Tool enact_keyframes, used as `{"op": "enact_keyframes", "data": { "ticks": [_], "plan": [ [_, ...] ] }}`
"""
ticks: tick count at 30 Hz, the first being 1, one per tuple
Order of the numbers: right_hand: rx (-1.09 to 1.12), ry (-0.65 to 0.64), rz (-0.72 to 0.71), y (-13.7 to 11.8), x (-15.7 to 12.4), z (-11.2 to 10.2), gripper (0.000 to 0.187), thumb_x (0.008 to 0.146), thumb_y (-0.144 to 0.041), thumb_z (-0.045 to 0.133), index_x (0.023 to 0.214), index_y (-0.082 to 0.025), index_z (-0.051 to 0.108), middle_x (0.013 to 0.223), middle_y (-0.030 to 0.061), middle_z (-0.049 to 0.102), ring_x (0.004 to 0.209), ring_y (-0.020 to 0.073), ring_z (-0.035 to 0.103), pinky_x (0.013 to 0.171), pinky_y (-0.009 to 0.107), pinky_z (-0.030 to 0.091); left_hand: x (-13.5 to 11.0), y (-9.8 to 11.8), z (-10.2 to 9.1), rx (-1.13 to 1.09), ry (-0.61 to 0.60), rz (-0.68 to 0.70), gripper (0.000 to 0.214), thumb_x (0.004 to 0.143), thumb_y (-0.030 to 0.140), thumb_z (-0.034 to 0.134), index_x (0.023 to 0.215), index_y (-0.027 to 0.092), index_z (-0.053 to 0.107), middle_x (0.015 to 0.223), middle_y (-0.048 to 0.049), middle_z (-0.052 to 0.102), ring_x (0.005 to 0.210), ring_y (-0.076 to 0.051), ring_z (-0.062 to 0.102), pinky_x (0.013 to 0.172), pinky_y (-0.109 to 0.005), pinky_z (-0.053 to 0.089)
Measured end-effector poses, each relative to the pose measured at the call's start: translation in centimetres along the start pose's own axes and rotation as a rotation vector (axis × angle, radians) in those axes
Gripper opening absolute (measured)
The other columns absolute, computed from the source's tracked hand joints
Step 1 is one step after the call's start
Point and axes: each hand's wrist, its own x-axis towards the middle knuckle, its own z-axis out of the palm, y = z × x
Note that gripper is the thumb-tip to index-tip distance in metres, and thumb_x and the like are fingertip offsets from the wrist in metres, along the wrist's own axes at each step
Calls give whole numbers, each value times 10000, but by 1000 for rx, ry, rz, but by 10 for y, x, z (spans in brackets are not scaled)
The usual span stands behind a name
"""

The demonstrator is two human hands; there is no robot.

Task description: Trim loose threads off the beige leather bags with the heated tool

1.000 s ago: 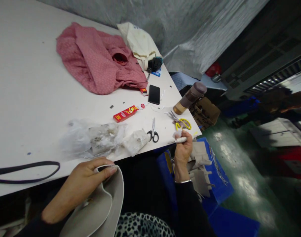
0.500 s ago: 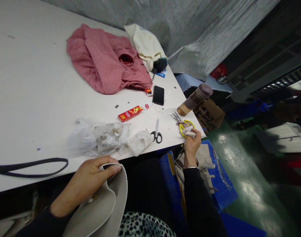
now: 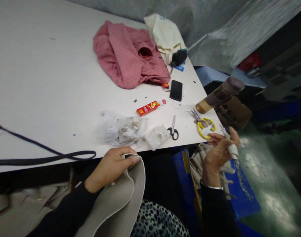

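Observation:
Pinched between the thumb and fingers of my left hand (image 3: 112, 168) is the upper edge of a light grey bag-like piece (image 3: 137, 187). It looks like leather and hangs with its layers parted over my lap. My right hand (image 3: 218, 154) is closed around a small pointed tool (image 3: 232, 151) whose handle is wrapped in white; its exact kind I cannot make out. It is held up just past the table's right front corner. Close to those fingers, yellow-handled scissors (image 3: 206, 127) lie on the table. Black-handled scissors (image 3: 174, 130) rest further left, beside crumpled clear plastic bags (image 3: 132, 128).
On the white table (image 3: 54, 82) lie a pink garment (image 3: 125, 56), a cream cloth bag (image 3: 165, 33), a black phone (image 3: 176, 90), a red packet (image 3: 148, 108) and a black strap (image 3: 73, 154). A bottle (image 3: 219, 95) stands near the right edge. Blue material (image 3: 246, 197) lies below.
My right hand has lifted the white-wrapped tool from beside the yellow scissors and moved right, off the table edge. My left hand keeps its pinch on the grey piece. The view has shifted left.

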Motion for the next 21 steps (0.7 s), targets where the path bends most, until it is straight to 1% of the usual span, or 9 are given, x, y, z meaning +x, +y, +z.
{"op": "enact_keyframes", "data": {
  "ticks": [2,4,6,8,10,11,17,19,21],
  "plan": [
    [115,-132,24,-26,-17,6,568,1076,-634,405,1303,-178,657,823,37,688,596,145,581,600,277,465,0,1,0,-11,6,-4,241,840,432,694,812,211,787,800,-19,768,776,-224,687,739,-302,501],
    [178,-281,73,-48,-38,12,566,1071,-638,432,1190,-172,730,814,46,688,643,154,610,628,290,491,0,1,0,-19,12,-4,234,839,419,694,819,205,788,791,-18,769,772,-223,689,739,-306,505],
    [167,-416,129,-65,-57,19,450,1052,-571,545,1095,-178,761,803,44,709,663,167,651,657,309,532,0,1,0,-28,13,2,228,834,408,699,828,202,796,816,-25,784,800,-233,704,770,-318,518],
    [116,-499,171,-76,-73,24,316,1014,-485,650,1004,-192,769,792,33,732,659,173,679,662,317,564,0,2,1,-44,23,12,215,823,391,710,857,204,811,890,-34,809,868,-249,724,835,-336,530],
    [95,-540,185,-81,-83,29,247,987,-435,693,953,-202,765,795,23,746,653,171,691,650,310,582,0,2,2,-58,29,18,215,818,381,715,888,206,819,937,-39,817,908,-258,729,871,-347,532],
    [102,-551,182,-82,-87,31,232,984,-424,696,948,-204,762,801,20,750,652,168,694,645,304,587,-1,2,2,-60,30,18,216,818,380,715,888,204,819,929,-40,816,899,-257,726,861,-346,533],
    [109,-589,161,-76,-90,34,234,1012,-410,653,955,-205,749,833,23,749,685,169,715,673,304,602,-2,2,1,-60,15,15,225,822,391,709,846,188,805,814,-31,784,774,-222,688,735,-309,516],
    [99,-607,150,-73,-91,35,247,1014,-422,648,955,-203,745,845,26,748,698,176,715,689,314,599,-2,2,1,-54,13,12,233,819,401,713,848,189,807,813,-32,787,777,-224,691,744,-313,517],
    [94,-621,124,-70,-92,36,253,1019,-427,642,960,-203,744,854,28,748,707,179,709,696,321,590,-2,2,1,-53,18,17,235,809,408,724,843,191,808,842,-35,799,814,-234,705,789,-327,520]
  ]
}}
